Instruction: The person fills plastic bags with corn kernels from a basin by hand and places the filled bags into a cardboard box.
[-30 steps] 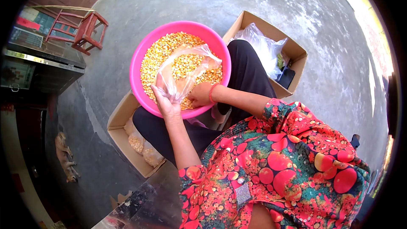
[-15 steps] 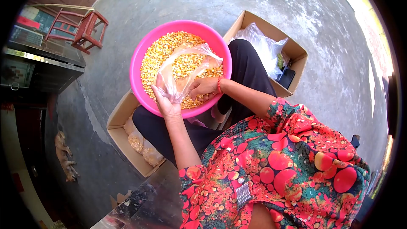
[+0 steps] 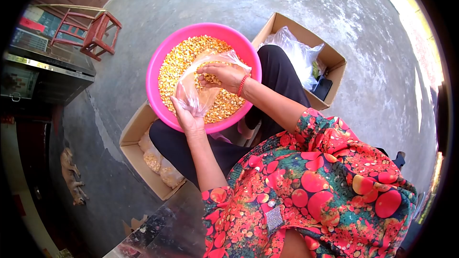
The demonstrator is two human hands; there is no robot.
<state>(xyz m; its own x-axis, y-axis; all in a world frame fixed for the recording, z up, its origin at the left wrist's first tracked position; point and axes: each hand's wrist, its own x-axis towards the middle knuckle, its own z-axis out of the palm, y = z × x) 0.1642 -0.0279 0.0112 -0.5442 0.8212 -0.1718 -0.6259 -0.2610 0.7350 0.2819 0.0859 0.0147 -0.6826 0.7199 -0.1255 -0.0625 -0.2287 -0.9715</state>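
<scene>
A pink basin (image 3: 154,52) full of loose yellow corn kernels (image 3: 191,48) rests in front of me by my legs. My left hand (image 3: 189,117) grips the lower edge of a clear plastic bag (image 3: 196,101), which lies spread over the corn with its mouth held wide. Above the bag's mouth, my right hand (image 3: 225,76) is cupped sideways with corn kernels against its palm and fingers. A red beaded bracelet (image 3: 243,86) circles the right wrist. How much corn is inside the bag is hard to see.
By my left leg, a cardboard box (image 3: 131,138) holds several filled bags of corn (image 3: 169,174). Another cardboard box (image 3: 337,74) at right contains clear plastic bags (image 3: 291,50) and a dark phone-like object (image 3: 322,88). A red wooden chair (image 3: 98,33) and a lying dog (image 3: 71,177) are farther left.
My right hand has risen out of the corn and moved up and slightly left to the bag's mouth, carrying kernels. My left hand and the bag have hardly moved.
</scene>
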